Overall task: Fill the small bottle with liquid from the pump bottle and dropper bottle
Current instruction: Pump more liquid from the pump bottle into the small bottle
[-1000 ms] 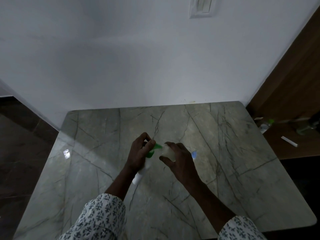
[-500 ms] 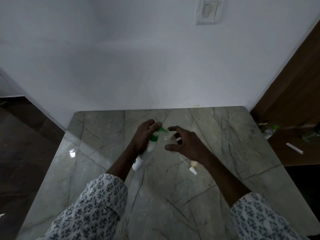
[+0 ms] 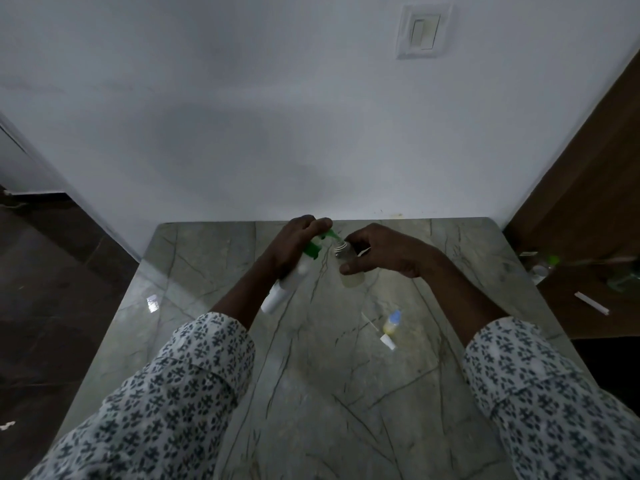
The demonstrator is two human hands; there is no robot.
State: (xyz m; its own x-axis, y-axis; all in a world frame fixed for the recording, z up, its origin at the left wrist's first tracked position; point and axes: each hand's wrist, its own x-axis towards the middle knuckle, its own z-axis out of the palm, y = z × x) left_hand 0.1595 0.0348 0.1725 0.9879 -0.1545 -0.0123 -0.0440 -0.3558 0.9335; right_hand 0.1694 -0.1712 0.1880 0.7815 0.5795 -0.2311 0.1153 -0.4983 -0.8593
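Holding the small bottle upright above the counter, pinched in the curled fingers of the right hand, its mouth right at the spout. Gripping the pump bottle in the left hand, axis slanting up-right toward that mouth. Probably pressing next.

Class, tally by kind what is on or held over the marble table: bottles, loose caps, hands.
Bottles: 3 (pump bottle, small bottle, dropper bottle)
Loose caps: 1 (white cap)
Hands: 2 (left hand, right hand)
Total: 6
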